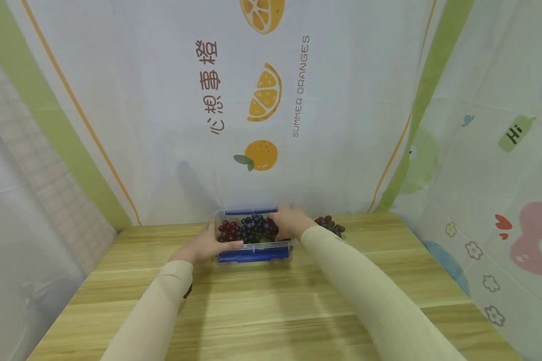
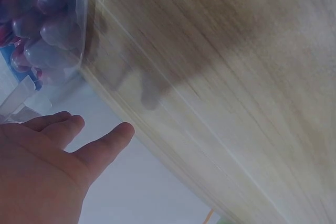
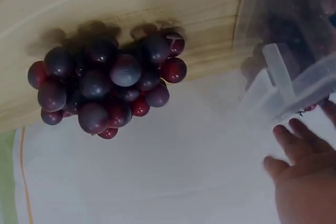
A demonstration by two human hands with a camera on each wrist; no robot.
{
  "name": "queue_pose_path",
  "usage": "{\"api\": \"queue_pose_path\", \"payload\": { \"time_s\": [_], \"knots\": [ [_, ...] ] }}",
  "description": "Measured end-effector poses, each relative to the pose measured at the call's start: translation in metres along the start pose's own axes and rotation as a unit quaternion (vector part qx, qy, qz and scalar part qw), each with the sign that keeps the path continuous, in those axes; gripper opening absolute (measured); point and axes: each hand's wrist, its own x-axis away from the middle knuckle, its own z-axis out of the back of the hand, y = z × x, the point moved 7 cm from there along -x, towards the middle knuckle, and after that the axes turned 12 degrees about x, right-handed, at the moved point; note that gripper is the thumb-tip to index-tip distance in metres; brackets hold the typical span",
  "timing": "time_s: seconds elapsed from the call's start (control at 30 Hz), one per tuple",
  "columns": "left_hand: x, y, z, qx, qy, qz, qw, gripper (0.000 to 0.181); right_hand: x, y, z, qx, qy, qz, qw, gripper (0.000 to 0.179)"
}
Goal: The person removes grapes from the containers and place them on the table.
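A clear plastic box (image 1: 253, 246) with blue latch flaps stands on the table near the back wall. Inside lie a red grape bunch (image 1: 228, 231) and a dark grape bunch (image 1: 254, 229). My left hand (image 1: 203, 244) is at the box's left end, its thumb along the near rim; its fingers look straight in the left wrist view. Over the right end, my right hand (image 1: 291, 222) reaches to the far rim and partly covers the grapes there. The right wrist view shows its fingers extended beside a translucent flap (image 3: 280, 72). Another grape bunch (image 3: 100, 85) lies outside, right of the box.
The wooden table (image 1: 262, 311) ends at a white cloth backdrop (image 1: 352, 125) printed with oranges, close behind the box. A patterned cloth (image 1: 492, 175) hangs along the right side, and another cloth (image 1: 27, 200) hangs on the left.
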Motion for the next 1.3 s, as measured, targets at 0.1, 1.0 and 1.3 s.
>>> {"api": "queue_pose_path", "payload": {
  "time_s": [0.1,1.0,1.3],
  "knots": [
    [0.0,0.001,-0.001,-0.007,0.001,-0.001,1.0,0.147,0.003,-0.005,-0.005,-0.01,-0.009,0.024,0.9996,0.075],
    [0.006,-0.003,-0.001,0.006,-0.005,0.017,0.9998,0.149,-0.001,-0.012,-0.014,-0.066,0.059,0.009,0.9961,0.039],
    [0.006,0.006,-0.002,0.002,-0.005,0.011,0.9999,0.15,0.001,-0.009,-0.012,-0.027,0.074,0.009,0.9968,0.037]
  ]
}}
